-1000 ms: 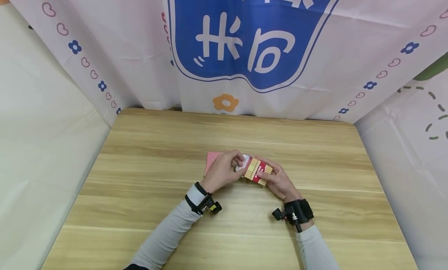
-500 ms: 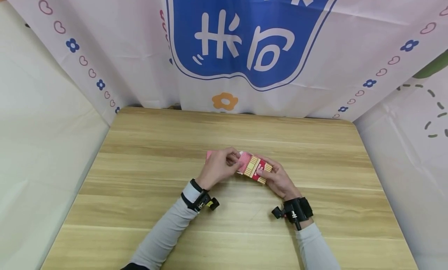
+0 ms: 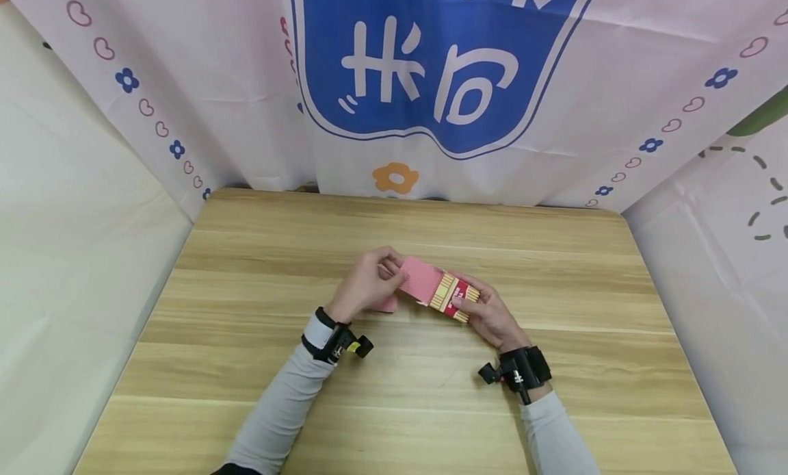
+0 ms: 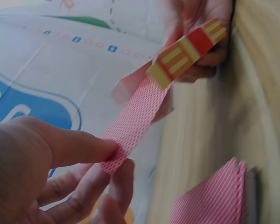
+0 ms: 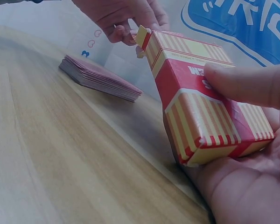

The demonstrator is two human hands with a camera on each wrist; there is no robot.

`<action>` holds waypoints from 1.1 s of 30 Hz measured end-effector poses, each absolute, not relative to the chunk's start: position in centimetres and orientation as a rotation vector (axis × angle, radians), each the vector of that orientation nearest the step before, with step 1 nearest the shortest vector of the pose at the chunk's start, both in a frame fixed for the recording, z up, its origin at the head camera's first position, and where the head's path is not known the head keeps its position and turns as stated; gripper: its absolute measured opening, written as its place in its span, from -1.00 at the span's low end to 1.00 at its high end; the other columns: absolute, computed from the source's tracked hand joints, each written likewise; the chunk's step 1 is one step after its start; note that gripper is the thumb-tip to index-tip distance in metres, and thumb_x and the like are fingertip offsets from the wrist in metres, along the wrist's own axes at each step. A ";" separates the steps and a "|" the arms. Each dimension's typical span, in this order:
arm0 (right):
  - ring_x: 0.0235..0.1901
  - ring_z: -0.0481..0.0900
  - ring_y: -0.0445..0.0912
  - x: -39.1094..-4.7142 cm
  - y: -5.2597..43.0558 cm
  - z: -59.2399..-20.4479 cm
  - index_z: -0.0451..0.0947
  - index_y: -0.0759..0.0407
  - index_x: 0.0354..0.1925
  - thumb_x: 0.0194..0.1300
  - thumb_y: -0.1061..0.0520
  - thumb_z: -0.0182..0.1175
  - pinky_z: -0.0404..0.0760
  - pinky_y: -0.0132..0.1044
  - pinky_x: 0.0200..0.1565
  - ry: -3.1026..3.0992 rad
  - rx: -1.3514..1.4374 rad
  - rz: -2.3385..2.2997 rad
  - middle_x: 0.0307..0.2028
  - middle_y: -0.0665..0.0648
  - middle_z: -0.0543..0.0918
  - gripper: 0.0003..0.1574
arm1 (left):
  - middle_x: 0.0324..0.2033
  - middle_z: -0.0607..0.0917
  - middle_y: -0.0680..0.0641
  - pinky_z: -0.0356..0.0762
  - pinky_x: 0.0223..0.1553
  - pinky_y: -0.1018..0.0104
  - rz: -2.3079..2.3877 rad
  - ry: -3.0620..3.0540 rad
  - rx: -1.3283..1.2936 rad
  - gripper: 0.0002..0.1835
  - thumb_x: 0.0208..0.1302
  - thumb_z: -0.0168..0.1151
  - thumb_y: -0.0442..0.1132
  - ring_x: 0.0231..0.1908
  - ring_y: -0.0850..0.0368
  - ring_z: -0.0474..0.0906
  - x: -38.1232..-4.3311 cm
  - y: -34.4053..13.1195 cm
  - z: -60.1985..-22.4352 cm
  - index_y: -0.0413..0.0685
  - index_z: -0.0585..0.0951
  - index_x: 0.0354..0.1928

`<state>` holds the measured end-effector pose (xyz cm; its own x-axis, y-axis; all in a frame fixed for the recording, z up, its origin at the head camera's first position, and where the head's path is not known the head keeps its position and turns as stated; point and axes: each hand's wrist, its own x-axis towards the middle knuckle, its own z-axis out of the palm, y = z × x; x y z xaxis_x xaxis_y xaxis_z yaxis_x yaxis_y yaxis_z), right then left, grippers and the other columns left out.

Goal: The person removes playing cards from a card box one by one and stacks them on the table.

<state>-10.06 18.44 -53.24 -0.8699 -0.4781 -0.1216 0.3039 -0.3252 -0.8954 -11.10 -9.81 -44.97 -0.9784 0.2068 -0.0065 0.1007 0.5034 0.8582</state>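
My right hand (image 3: 494, 319) grips a red and yellow striped card box (image 3: 444, 293), thumb across its printed face. Out of the box's open end stick pink-backed playing cards (image 3: 421, 280), and my left hand (image 3: 363, 287) pinches their outer end between thumb and fingers. In the left wrist view, the thumb lies on top of the pink playing cards (image 4: 133, 123), with a pale flap of the box beside them. Partly hidden under my left hand in the head view, a stack of pink-backed cards (image 5: 100, 81) sits on the table.
The wooden table (image 3: 554, 276) stretches out around both hands. Behind it hangs a white printed cloth (image 3: 246, 139) with a blue emblem, and pale cloth walls (image 3: 80, 256) flank the sides. Each wrist wears a black strap with a small camera.
My left hand has moved left, away from the box, and a longer stretch of pink cards now shows out of it. The right hand and box have hardly moved.
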 end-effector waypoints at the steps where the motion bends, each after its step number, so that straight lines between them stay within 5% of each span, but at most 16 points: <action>1: 0.21 0.55 -0.04 -10.1 18.4 -53.3 0.50 0.05 0.41 0.40 0.39 0.18 0.63 -0.21 0.16 1.447 -0.225 -2.214 0.30 0.15 0.49 -0.32 | -0.31 0.72 -0.03 0.70 -0.21 0.20 1.497 2.623 0.264 -0.83 0.28 0.39 -0.25 -0.30 0.12 0.71 -11.2 -10.1 -44.9 -0.11 0.69 -0.13; 16: 0.18 0.55 -0.03 -10.0 18.5 -53.1 0.47 0.07 0.44 0.39 0.39 0.18 0.63 -0.23 0.14 1.472 -0.176 -2.201 0.27 0.16 0.47 -0.31 | -0.02 0.67 -0.20 0.63 0.13 -0.02 1.629 2.511 0.330 -0.73 0.48 0.21 -0.20 0.07 -0.16 0.69 -13.1 -13.9 -45.9 -0.16 0.62 0.10; 25: 0.16 0.55 -0.03 -9.8 18.3 -53.3 0.48 0.04 0.42 0.40 0.41 0.15 0.63 -0.23 0.13 1.463 -0.170 -2.203 0.26 0.16 0.47 -0.31 | 0.12 0.69 -0.16 0.68 -0.02 0.04 1.537 2.544 0.256 -0.72 0.52 0.15 -0.16 0.01 -0.13 0.71 -13.5 -14.6 -47.2 -0.07 0.72 0.10; 33: 0.17 0.55 -0.04 -9.9 18.3 -53.2 0.45 0.08 0.45 0.40 0.40 0.17 0.63 -0.23 0.14 1.474 -0.180 -2.197 0.26 0.15 0.48 -0.30 | 0.02 0.73 -0.10 0.62 -0.14 0.15 1.465 2.568 0.217 -0.75 0.49 0.20 -0.16 -0.12 0.01 0.66 -13.9 -14.5 -48.3 -0.03 0.72 0.07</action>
